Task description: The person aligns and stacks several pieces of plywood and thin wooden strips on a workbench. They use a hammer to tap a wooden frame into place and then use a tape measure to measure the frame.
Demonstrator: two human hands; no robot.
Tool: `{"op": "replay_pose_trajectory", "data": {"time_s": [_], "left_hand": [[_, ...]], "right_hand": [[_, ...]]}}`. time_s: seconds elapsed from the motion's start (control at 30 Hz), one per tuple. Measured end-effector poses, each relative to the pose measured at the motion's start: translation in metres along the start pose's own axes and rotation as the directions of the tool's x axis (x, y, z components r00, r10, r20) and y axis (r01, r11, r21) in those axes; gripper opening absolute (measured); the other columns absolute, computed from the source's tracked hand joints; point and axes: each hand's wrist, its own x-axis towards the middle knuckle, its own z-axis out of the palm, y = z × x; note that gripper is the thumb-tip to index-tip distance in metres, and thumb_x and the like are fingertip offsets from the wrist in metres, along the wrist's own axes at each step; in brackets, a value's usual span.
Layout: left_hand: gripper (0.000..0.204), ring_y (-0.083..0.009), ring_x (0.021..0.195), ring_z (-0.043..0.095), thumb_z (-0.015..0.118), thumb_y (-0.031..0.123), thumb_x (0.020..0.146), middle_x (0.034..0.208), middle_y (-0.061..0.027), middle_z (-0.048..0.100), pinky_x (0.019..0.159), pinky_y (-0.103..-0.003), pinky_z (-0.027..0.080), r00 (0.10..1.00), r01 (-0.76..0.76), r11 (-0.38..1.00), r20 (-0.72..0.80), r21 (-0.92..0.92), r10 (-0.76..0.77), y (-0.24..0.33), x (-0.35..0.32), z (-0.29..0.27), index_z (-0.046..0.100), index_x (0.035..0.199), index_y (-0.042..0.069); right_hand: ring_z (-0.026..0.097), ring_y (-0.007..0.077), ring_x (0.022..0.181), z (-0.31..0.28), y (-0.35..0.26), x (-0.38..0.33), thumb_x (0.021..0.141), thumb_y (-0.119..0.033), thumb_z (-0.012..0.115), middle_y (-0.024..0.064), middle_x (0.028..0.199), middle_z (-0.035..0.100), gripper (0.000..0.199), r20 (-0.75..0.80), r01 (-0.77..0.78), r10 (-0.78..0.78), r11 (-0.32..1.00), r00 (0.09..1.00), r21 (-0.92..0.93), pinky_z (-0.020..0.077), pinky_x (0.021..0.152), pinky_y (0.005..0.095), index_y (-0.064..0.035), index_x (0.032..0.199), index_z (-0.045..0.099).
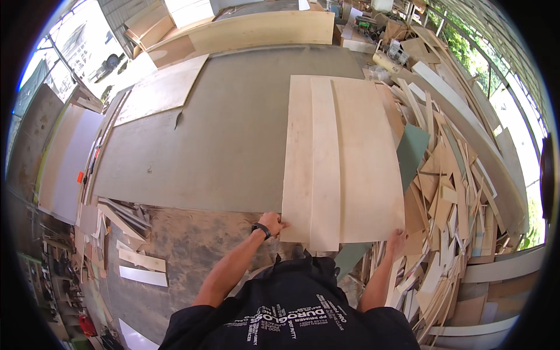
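Note:
A large pale plywood panel lies on the right part of a wide grey-brown worktable. Along its left half runs a narrower plywood strip, whose near end sticks out past the panel's near edge. My left hand, with a dark watch on the wrist, grips the panel's near left corner. At the near right corner, my right hand holds the panel's edge, its fingers partly hidden. Both arms reach forward from my black T-shirt.
Another plywood sheet rests at the table's far left, and a long wooden panel stands behind the table. Piled offcuts fill the right side, with a green board among them. Loose strips lie on the dusty floor.

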Motion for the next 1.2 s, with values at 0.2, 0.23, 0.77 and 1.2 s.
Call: {"op": "replay_pose_trajectory", "data": {"time_s": [0.2,0.23,0.77,1.2], "left_hand": [[0.040,-0.0434,0.102,0.065,0.078,0.036,0.082,0.099,-0.0258,0.070,0.094,-0.053,0.050,0.937,-0.094,0.903,-0.268,0.419,0.222,0.007,-0.013,0.009,0.072,0.098,0.001],[0.041,-0.0437,0.102,0.065,0.078,0.036,0.082,0.100,-0.0260,0.070,0.093,-0.052,0.051,0.941,-0.082,0.908,-0.269,0.410,0.206,0.011,-0.013,0.009,0.071,0.101,0.000],[0.039,-0.0431,0.095,0.069,0.083,0.031,0.079,0.097,-0.0263,0.072,0.082,-0.049,0.056,0.982,-0.034,0.951,-0.165,0.308,0.088,0.012,-0.002,0.005,0.074,0.103,0.000],[0.030,-0.0209,0.057,0.070,0.086,0.025,0.078,0.065,-0.0112,0.070,0.060,-0.035,0.056,0.968,-0.055,0.985,-0.233,0.164,0.093,0.000,-0.001,0.011,0.071,0.080,-0.001]], "right_hand": [[0.052,0.0443,0.122,-0.015,-0.030,-0.007,0.096,-0.034,0.048,0.0254,0.135,0.055,0.051,0.080,0.009,0.005,0.985,0.997,-0.173,0.0405,0.105,0.0528,0.0025,0.132,0.053],[0.052,0.0440,0.123,-0.013,-0.029,-0.006,0.097,-0.033,0.049,0.0258,0.137,0.054,0.050,0.083,0.003,0.012,0.984,0.996,-0.180,0.0408,0.105,0.0529,0.0034,0.131,0.054],[0.053,0.0494,0.120,-0.003,-0.009,0.002,0.094,-0.029,0.053,0.0316,0.134,0.054,0.055,0.067,0.022,-0.025,0.999,0.997,0.047,0.0424,0.103,0.0544,0.0062,0.135,0.050],[0.048,0.0405,0.128,-0.021,-0.038,-0.016,0.093,-0.030,0.058,0.0201,0.139,0.052,0.045,-0.067,0.141,-0.168,0.943,0.983,-0.303,0.0386,0.106,0.0516,-0.0009,0.127,0.057]]}}
